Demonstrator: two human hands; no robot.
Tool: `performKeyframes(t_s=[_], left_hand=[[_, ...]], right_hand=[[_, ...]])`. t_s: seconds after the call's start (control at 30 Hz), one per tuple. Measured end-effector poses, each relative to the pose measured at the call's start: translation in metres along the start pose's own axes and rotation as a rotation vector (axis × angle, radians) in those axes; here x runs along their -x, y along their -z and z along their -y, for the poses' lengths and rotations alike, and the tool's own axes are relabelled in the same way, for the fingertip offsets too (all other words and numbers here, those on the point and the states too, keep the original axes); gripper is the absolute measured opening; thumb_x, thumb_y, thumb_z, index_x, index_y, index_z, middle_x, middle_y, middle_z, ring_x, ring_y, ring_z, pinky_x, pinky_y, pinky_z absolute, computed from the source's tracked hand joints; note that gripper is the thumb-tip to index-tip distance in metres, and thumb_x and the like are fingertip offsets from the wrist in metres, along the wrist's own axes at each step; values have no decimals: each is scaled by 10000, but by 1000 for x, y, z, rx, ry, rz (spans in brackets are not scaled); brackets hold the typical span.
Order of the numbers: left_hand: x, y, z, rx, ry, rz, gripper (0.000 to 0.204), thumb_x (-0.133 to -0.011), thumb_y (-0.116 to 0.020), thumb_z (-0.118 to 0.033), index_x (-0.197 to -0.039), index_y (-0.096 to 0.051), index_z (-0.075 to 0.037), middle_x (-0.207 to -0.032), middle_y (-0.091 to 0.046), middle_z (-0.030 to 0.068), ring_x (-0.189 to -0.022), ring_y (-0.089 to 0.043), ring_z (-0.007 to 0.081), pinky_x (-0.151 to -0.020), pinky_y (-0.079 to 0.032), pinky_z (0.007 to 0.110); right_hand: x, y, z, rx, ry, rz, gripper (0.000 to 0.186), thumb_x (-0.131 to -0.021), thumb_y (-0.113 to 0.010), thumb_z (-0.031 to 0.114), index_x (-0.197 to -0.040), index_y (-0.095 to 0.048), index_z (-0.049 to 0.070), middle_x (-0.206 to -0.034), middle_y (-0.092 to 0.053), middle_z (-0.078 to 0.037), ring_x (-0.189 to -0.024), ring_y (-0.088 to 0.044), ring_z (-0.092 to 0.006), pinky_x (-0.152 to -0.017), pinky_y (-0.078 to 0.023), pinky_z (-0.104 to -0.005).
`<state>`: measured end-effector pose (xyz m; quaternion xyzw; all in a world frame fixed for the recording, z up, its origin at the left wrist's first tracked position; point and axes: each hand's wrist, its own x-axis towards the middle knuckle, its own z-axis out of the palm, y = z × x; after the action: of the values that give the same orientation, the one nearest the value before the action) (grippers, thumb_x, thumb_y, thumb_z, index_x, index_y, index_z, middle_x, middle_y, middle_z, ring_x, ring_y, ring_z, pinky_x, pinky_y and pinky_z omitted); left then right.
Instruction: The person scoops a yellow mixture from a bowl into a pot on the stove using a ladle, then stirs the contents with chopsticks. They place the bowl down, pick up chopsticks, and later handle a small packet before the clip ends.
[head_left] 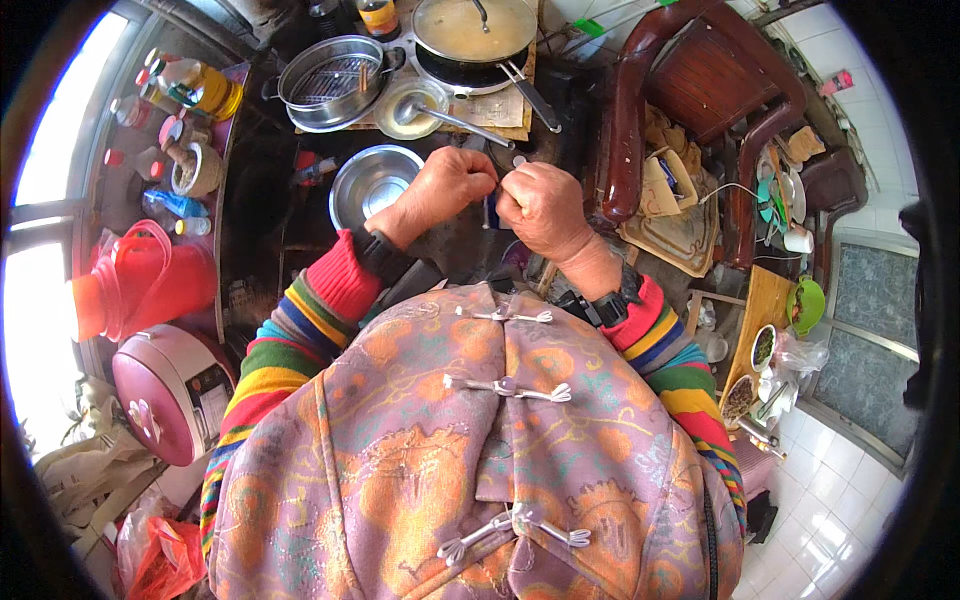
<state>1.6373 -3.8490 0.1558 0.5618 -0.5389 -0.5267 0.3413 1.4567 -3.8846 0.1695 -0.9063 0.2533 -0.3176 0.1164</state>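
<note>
My left hand [445,190] is closed, with its fingertips pinched together, above the right side of a shiny steel basin [350,188]. Close beside it, my right hand [552,208] is curled into a fist-like grip. The two hands nearly meet. Whatever lies in the fingers is hidden or too small to make out. Just beyond them a ladle [468,126] stretches its handle toward my hands, its bowl end resting on a small plate. Behind the basin stands a steel steamer pot [330,108] with a perforated insert.
A black pan [460,72] with a glass lid [475,30] stands at the back. Dark wooden chairs [715,75] are on the right, near a cardboard box [672,185]. Oil bottles [205,90], a red plastic jug [150,280] and a pink rice cooker [165,390] line the left.
</note>
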Motion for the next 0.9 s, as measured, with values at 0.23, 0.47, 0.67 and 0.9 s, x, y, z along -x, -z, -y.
performKeyframes(t_s=[0.23,0.47,0.67,0.9], left_hand=[[11,1,-8,292,47,6,145,-884,-593,-136,-925,-657,-12,-680,-567,-23,-575,-499,53,-503,-402,215],[11,-6,-1,234,-49,-106,128,-891,-622,-143,-937,-670,-33,-681,-569,-27,-576,-504,64,-511,-427,230],[12,-19,2,533,-220,-120,269,-954,-579,-287,-1013,-638,-31,-780,-593,-20,-679,-513,65,-628,-448,231],[18,-15,10,456,-235,65,361,-959,-601,-320,-1135,-613,-6,-912,-627,-17,-822,-558,63,-757,-482,234]], right_hand=[[6,14,12,-50,-37,-116,49,-791,-650,37,-839,-650,25,-753,-627,-116,-682,-617,-299,-610,-495,-388],[11,17,19,-50,-114,-229,45,-796,-649,44,-838,-638,30,-750,-623,-118,-701,-623,-311,-626,-509,-397],[8,17,22,-82,-189,-246,36,-845,-649,40,-874,-651,17,-767,-640,-121,-675,-632,-282,-605,-498,-351],[4,11,22,-180,-265,-112,59,-875,-638,70,-885,-636,13,-762,-640,-133,-640,-626,-290,-582,-489,-348]])
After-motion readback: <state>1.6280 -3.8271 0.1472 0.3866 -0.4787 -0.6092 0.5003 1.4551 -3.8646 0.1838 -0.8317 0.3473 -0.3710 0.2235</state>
